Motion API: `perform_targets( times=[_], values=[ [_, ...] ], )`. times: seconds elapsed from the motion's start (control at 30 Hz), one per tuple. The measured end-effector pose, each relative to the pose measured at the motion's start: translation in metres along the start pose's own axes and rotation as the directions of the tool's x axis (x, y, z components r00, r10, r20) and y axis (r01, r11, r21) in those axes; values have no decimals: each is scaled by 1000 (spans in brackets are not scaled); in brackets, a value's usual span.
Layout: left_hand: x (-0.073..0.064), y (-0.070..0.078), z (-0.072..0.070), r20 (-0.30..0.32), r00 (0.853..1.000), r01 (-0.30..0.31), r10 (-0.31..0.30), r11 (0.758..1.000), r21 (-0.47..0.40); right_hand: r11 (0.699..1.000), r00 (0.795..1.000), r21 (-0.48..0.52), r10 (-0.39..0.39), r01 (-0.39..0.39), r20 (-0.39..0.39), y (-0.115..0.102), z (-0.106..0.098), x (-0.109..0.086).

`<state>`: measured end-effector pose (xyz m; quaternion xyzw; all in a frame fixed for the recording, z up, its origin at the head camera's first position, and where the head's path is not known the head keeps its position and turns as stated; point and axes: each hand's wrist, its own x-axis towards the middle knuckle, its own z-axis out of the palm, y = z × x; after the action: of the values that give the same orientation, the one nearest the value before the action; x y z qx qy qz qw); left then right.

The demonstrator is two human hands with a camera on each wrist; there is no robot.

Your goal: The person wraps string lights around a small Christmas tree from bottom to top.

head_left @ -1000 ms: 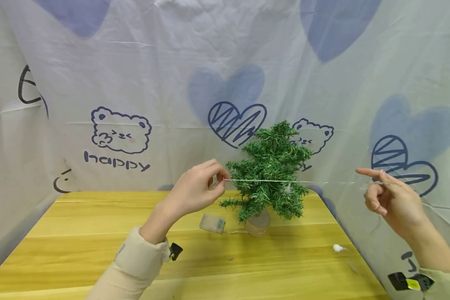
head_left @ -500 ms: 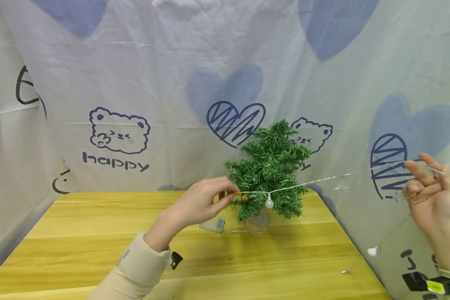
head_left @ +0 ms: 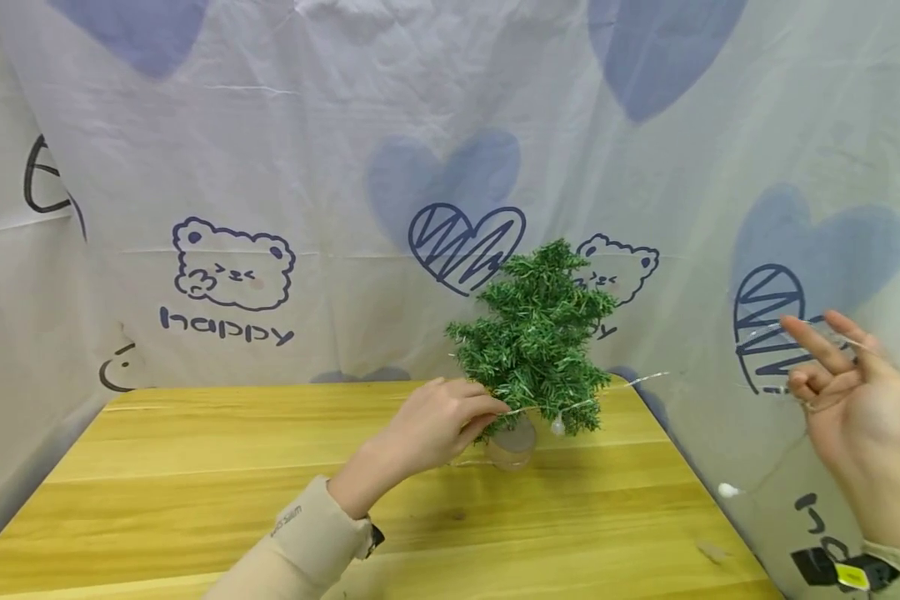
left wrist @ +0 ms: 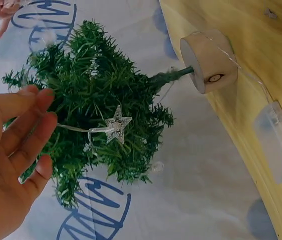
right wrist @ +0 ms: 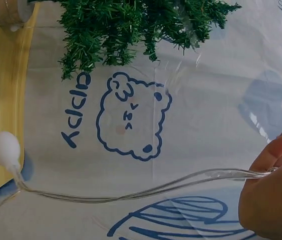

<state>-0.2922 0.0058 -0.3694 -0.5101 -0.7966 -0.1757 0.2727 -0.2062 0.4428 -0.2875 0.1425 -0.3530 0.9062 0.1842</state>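
A small green artificial Christmas tree [head_left: 536, 333] stands upright on a round wooden base [head_left: 512, 446]. My left hand [head_left: 438, 421] is at the tree's lower left, pinching the clear wire of a string of fairy lights [left wrist: 73, 128]. Close by, a clear star light [left wrist: 116, 125] lies against the branches. A round bulb [head_left: 558, 425] hangs from the stretch between the hands, in front of the lower branches. Out to the right, my right hand [head_left: 858, 400] holds the wire with its lower fingers curled and two fingers extended. A white bulb [right wrist: 5, 150] dangles from it.
The lights' clear battery box [left wrist: 278, 142] lies on the wooden table [head_left: 195, 483] beside the base; the left hand hides it in the head view. A patterned white curtain [head_left: 330, 167] closes off the back and sides.
My left hand has moved right and down along the tree's front with the wire. The right hand went outward to the right, then slightly back, its string of lights lifted off the table.
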Motion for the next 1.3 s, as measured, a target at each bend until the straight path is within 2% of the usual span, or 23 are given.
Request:
perform_targets(
  times=[0.2, 0.27, 0.37, 0.5, 0.6, 0.73, 0.8, 0.87, 0.97, 1.07, 1.13, 1.2, 1.3],
  values=[
    [0, 2, 3, 96, 995, 35, -30, 998, -58, 988, 996, -136, -79, 74, -29, 6, 11, 9],
    [-3, 2, 3, 119, 992, 47, -38, 996, -74, 987, 996, -140, -85, 79, -38, 6, 13, 12],
    [-5, 2, 1, 122, 992, 41, -30, 995, -86, 988, 994, -136, -87, 78, -66, 7, 14, 14],
    [-7, 0, -3, 85, 996, 24, -16, 995, -92, 982, 986, -169, -111, 89, -125, 7, 10, 14],
    [-9, -6, -11, 36, 999, 41, -38, 994, -96, 975, 979, -203, -121, 87, -161, 8, 8, 20],
    [-9, -22, -27, -33, 992, 113, -120, 980, -166, 977, 985, -212, -69, 33, -161, 11, 12, 37],
    [-6, -33, -36, -55, 982, 164, -181, 959, -232, 958, 987, -285, -39, -7, -153, 17, 15, 48],
    [0, -46, -44, -78, 967, 210, -244, 929, -305, 926, 988, -374, -3, -56, -156, 23, 18, 60],
    [17, -67, -52, -114, 938, 261, -327, 884, -387, 833, 982, -534, 52, -142, -180, 36, 25, 79],
    [38, -84, -58, -110, 914, 309, -391, 843, -440, 764, 969, -603, 118, -229, -218, 49, 34, 99],
    [53, -94, -60, -65, 903, 351, -425, 817, -458, 710, 959, -648, 158, -275, -233, 58, 41, 112],
    [68, -103, -61, 5, 890, 403, -455, 783, -474, 659, 950, -684, 204, -313, -238, 67, 47, 123],
    [92, -115, -59, 105, 873, 464, -476, 744, -480, 578, 937, -742, 279, -340, -213, 78, 53, 137]
  ],
)
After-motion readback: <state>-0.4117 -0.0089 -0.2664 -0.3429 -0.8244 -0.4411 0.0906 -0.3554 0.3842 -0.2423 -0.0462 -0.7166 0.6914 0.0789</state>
